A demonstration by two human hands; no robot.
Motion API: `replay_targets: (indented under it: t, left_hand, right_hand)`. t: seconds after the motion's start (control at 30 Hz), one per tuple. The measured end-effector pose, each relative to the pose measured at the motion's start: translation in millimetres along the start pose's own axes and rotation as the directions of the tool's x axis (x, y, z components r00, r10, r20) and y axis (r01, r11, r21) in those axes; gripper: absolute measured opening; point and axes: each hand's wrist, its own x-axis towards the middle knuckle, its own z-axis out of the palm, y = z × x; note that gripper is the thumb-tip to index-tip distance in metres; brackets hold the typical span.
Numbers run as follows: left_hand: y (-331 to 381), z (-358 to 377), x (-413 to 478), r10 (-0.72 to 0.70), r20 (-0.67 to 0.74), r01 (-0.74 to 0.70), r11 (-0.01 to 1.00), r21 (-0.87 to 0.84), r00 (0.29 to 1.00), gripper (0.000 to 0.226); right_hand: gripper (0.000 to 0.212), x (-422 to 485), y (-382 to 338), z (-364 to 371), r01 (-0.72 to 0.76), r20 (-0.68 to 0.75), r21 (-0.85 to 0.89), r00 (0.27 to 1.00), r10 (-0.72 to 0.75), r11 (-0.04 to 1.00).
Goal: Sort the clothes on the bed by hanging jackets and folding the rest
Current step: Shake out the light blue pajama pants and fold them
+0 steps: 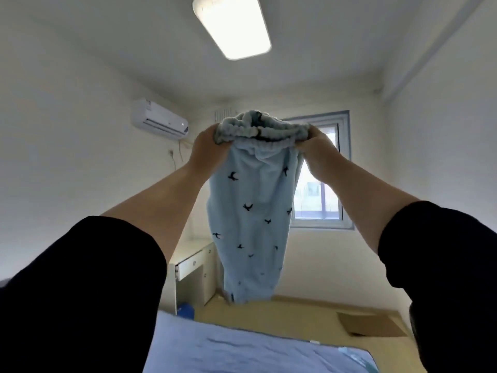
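Black sleeves (80,292) pushed up, arms raised high; my left hand (205,146) and right hand (317,149) clutch the bird-print pants (250,211) by their waistband.

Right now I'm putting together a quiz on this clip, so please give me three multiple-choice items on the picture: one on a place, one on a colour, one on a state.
1. Where is the air conditioner mounted?
A. on the ceiling
B. high on the left wall
C. on the right wall

2. What colour are the bird-print pants?
A. light blue
B. red
C. black

3. What state are the pants in?
A. folded flat
B. on a hanger
C. held up, hanging loose

Answers:
1 B: it sits high on the left wall.
2 A: the cloth is pale blue and only the birds are dark.
3 C: the left hand and right hand grip the waistband and the legs dangle.
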Motion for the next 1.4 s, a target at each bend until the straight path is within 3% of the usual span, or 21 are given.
replay_targets:
  t: [0.1,0.17,0.27,0.37,0.47,0.57,0.77,0.87,0.93,1.0,1.1,1.17,1.23,1.3,1.4]
  left_hand:
    - [-31.4,-0.8,-71.6,-0.027,0.137,0.018,0.998,0.067,0.99,0.021]
    - [-60.7,2.6,-132.5,-0.16,0.256,0.147,0.987,0.071,0.953,0.021]
    - [-102.0,10.3,-236.1,-0.381,0.41,0.387,0.919,0.071,0.829,0.023]
    - [-138.9,13.9,-343.3,-0.548,0.511,0.563,0.814,0.144,0.662,0.024]
    - [-171.7,12.8,-443.3,-0.66,0.62,0.654,0.697,0.294,0.425,0.026]
    - [-188.5,5.2,-535.2,-0.688,0.692,0.697,0.607,0.382,0.22,0.021]
    - [-210.2,-31.9,-697.2,-0.648,0.761,0.485,0.655,0.579,-0.033,0.018]
    - [-224.9,-48.5,-765.0,-0.632,0.772,0.102,0.766,0.635,-0.067,0.033]
    - [-232.9,-51.4,-808.0,-0.567,0.815,-0.072,0.824,0.562,-0.117,0.046]
    - [-241.4,-46.9,-852.3,-0.514,0.835,-0.1,0.857,0.505,-0.195,0.051]
    - [-254.2,-39.0,-913.6,-0.504,0.818,-0.023,0.855,0.519,-0.279,0.044]
    - [-266.7,-31.7,-950.6,-0.514,0.808,0.078,0.828,0.555,-0.286,0.03]
    - [-283.3,-21.0,-980.2,-0.552,0.799,0.198,0.777,0.597,-0.239,0.014]
    - [-305.0,-7.1,-1002.0,-0.602,0.78,0.378,0.692,0.615,-0.167,0.012]
    - [-347.5,19.5,-1010.5,-0.729,0.685,0.693,0.502,0.518,0.016,0.012]
  right_hand:
    - [0.047,-54.8,46.6,-9.1,-0.132,0.044,-0.063,0.99,0.135,0.989]
    - [0.047,-101.5,88.6,-10.7,-0.266,0.073,-0.099,0.959,0.274,0.959]
    - [0.045,-183.6,158.6,-7.3,-0.474,0.07,-0.108,0.873,0.482,0.874]
    - [0.044,-282.1,223.1,1.9,-0.659,0.042,-0.09,0.747,0.664,0.747]
    - [0.041,-386.7,270.9,12.9,-0.801,-0.009,-0.158,0.586,0.81,0.577]
    - [0.04,-481.2,303.0,25.6,-0.874,-0.065,-0.216,0.457,0.887,0.435]
    - [0.026,-633.3,327.5,63.8,-0.895,-0.135,-0.415,0.237,0.962,0.162]
    - [0.013,-692.3,338.4,78.5,-0.797,-0.068,-0.592,0.201,0.977,0.122]
    - [0.009,-729.6,351.8,84.0,-0.642,-0.017,-0.756,0.211,0.977,0.126]
    - [0.015,-765.2,367.0,86.2,-0.511,0.058,-0.848,0.18,0.982,0.144]
    - [0.024,-813.7,394.7,81.6,-0.477,0.112,-0.866,0.105,0.988,0.149]
    - [0.014,-846.1,419.4,76.0,-0.507,0.088,-0.854,0.085,0.992,0.119]
    - [0.016,-875.3,450.9,69.6,-0.587,0.027,-0.805,0.114,0.993,0.089]
    - [0.018,-893.0,487.0,63.0,-0.681,-0.035,-0.724,0.192,0.981,0.107]
    - [0.018,-894.7,546.4,54.6,-0.761,-0.083,-0.608,0.344,0.935,0.227]
